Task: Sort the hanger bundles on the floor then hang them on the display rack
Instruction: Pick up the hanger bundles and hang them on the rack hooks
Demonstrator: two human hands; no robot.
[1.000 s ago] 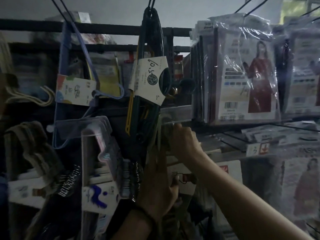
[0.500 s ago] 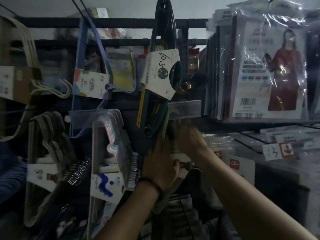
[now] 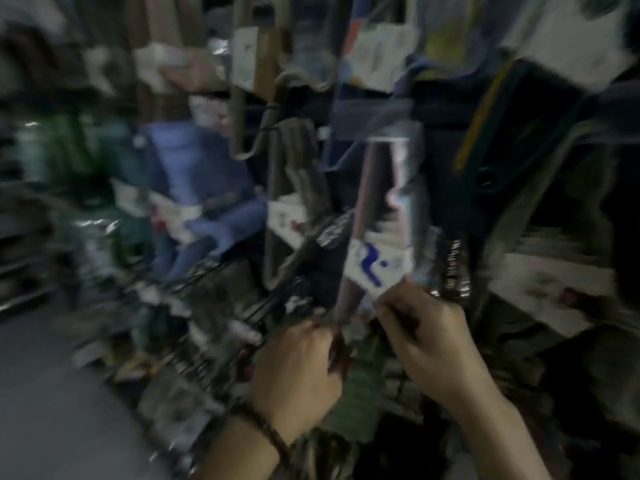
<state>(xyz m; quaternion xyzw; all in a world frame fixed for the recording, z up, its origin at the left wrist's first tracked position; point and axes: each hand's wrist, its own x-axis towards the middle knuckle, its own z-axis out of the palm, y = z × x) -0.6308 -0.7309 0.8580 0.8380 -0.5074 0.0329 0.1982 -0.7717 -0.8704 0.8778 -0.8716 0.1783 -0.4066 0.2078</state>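
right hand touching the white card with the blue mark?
Touching. Head view: right hand fingertips pinch the lower corner of the white card, no gap despite blur.

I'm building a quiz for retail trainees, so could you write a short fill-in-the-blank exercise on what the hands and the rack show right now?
1. The white label on the pale hanger bundle carries a squiggle printed in ____.
2. The beaded bracelet sits on the ____ wrist.
3. The right hand pinches the lower edge of the white ____.
4. The left hand is ____ the white label.

Missing words: blue; left; label; below
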